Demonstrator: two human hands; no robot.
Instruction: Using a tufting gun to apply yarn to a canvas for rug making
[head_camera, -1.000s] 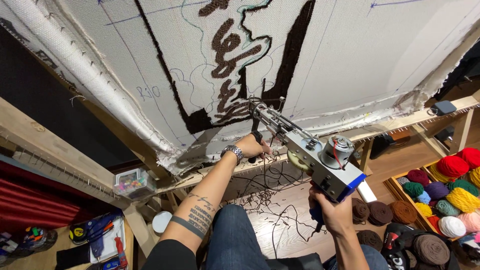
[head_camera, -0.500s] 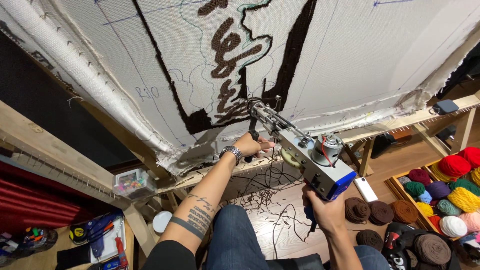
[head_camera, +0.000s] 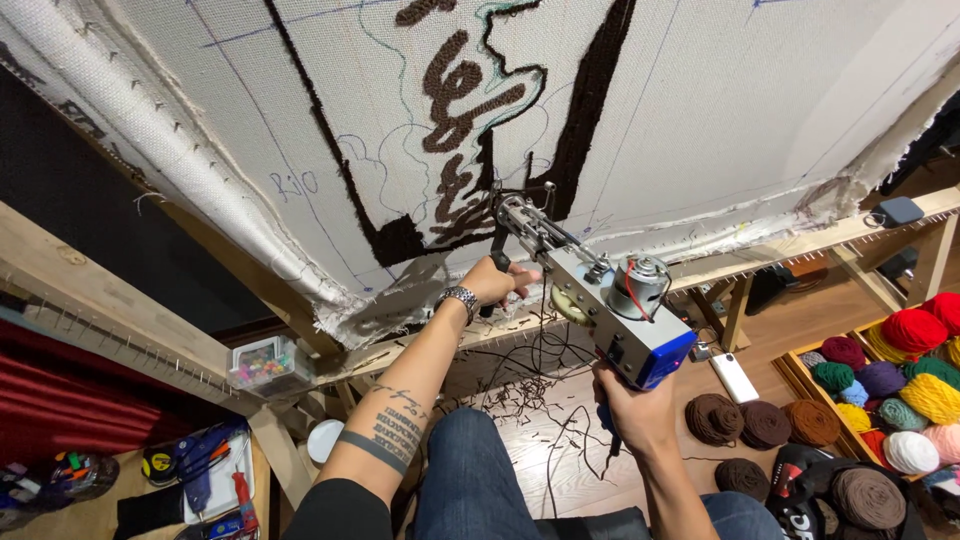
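At lower left a small clear box of coloured bits (head_camera: 262, 362) sits on the wooden frame (head_camera: 90, 300). Centre frame, the left hand (head_camera: 492, 282) is closed around the front handle of the tufting gun (head_camera: 590, 290) — its tip touches the white stretched cloth (head_camera: 250, 120) beside the brown tufted lines. Below, the right hand (head_camera: 630, 412) grips the gun's rear handle. Yarn balls (head_camera: 900, 370) fill the lower right.

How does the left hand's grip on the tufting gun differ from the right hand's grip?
The left hand grips the black front handle of the grey metal tufting gun, near the white stretched cloth. The right hand grips the rear handle, lower, under the blue end. Both hold the gun.
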